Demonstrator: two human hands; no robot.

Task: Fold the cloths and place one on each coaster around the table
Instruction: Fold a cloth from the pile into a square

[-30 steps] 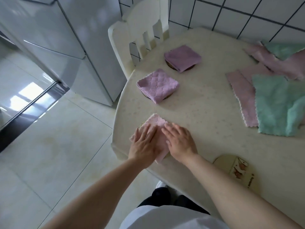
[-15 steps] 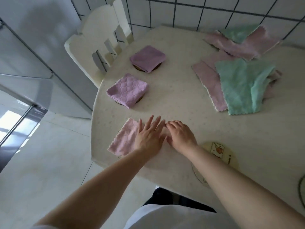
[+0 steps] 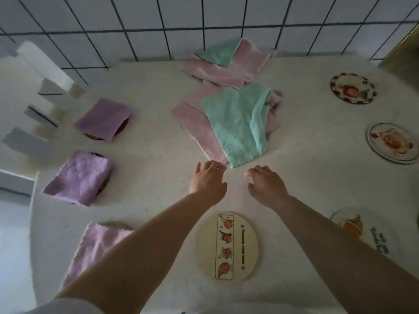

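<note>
Operator: Status of hands?

Technician: Left hand [image 3: 209, 179] and right hand [image 3: 266, 185] hover over the worktop [image 3: 158, 173], fingers loosely curled, holding nothing, near the lower edge of the green cloth [image 3: 239, 123].

Operator: Why there?

Technician: Probably to take that cloth for folding; it lies on top of the unfolded pile, so it comes off first.

Operator: Destination?

Technician: Likely the bare coaster [image 3: 227, 247] nearest the body. Three folded cloths, including the pink folded cloth [image 3: 97, 245], already cover coasters at left.

Three folded cloths [image 3: 103, 118], seven coasters [image 3: 227, 245].
</note>
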